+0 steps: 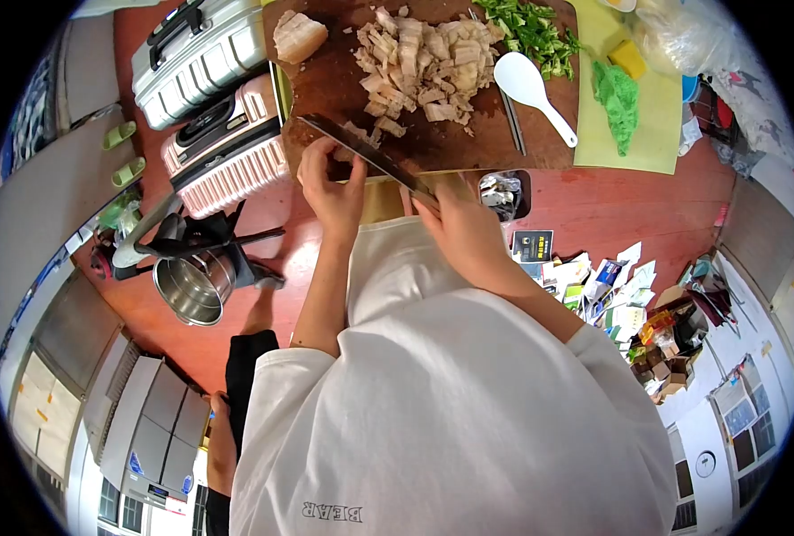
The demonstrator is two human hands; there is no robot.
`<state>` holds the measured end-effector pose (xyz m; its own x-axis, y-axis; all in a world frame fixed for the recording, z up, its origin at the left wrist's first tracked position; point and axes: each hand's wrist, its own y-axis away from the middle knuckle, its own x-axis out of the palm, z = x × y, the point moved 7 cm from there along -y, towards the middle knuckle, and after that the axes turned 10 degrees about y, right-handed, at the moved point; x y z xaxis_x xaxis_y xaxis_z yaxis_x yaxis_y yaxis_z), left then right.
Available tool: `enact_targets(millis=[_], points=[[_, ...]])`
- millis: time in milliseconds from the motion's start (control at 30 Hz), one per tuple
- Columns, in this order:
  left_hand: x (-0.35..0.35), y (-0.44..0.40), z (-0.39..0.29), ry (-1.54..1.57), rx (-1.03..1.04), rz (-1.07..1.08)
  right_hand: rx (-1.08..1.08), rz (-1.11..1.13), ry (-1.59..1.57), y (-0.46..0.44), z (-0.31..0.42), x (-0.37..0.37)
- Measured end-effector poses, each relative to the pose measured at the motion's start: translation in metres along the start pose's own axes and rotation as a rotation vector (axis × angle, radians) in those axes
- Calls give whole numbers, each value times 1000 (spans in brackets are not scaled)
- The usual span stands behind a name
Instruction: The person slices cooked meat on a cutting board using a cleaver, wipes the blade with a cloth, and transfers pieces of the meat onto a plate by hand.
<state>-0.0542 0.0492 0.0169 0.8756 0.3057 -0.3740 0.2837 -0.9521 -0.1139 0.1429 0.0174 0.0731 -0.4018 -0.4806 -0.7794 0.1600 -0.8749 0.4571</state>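
Observation:
My right hand (459,228) is closed round the handle of a kitchen knife (370,154), whose long dark blade points to the upper left over the near edge of a wooden cutting board (303,94). Close against the blade, my left hand (330,189) has its thumb and fingers curled about a small piece of meat (342,154), which they partly hide. Beyond the blade lies a heap of chopped cooked pork (428,62). One larger pork chunk (300,37) sits at the board's upper left. Chopped green peppers (535,36) are piled at the upper right.
A white rice paddle (531,89) and metal chopsticks (510,121) lie right of the pork. Beside the board are a green cloth (617,103) and a yellow sponge (627,59). Suitcases (227,147) and a steel pot (192,286) stand left; another person's arm (221,447) shows lower left.

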Motion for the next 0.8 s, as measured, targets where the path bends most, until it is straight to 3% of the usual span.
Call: enact_targets(millis=[100, 233, 300, 433, 533, 700, 800], points=[[-1, 0, -2, -35, 13, -4, 74, 137, -36, 13, -15, 3], [3, 0, 0, -26, 13, 32, 80, 85, -31, -14, 4, 9], [2, -1, -3, -26, 38, 33, -24, -7, -60, -27, 17, 10], [-1, -2, -7, -47, 52, 20, 36, 31, -99, -1, 1, -4], [0, -1, -5, -59, 63, 14, 142, 234, -90, 11, -12, 5], [-1, 0, -3, -35, 56, 15, -23, 14, -23, -28, 12, 19], [-1, -1, 1, -35, 15, 10, -21, 31, 45, -22, 12, 16]])
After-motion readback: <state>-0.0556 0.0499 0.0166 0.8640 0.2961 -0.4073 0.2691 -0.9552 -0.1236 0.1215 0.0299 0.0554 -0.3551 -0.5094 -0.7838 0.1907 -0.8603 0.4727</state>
